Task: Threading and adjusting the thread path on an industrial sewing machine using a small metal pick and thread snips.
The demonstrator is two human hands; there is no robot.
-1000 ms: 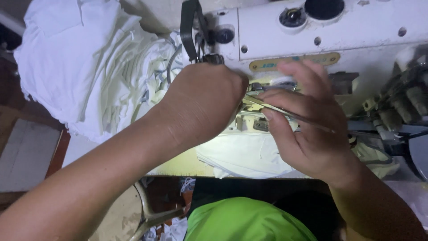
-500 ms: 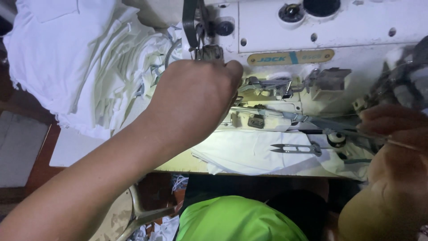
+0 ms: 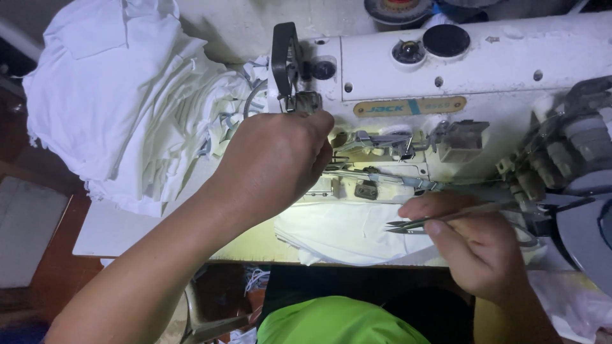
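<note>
Now, left hand [image 3: 277, 162] curled closed at white metal sewing machine [image 3: 484, 70], right hand [image 3: 475, 245], nearer than before, gripping slim steel tweezers [image 3: 440, 218] over soft white fabric [image 3: 338, 232].

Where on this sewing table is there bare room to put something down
Barest: the pale table edge left of the left hand, below the white fabric pile. Crowded: under the sewing machine, where white cloth and the right hand holding tweezers fill the bed.

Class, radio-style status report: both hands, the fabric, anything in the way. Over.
Left hand at the sewing machine needle area. Right hand grips tweezers above white fabric. Cloth pile lies left, apart.
</note>
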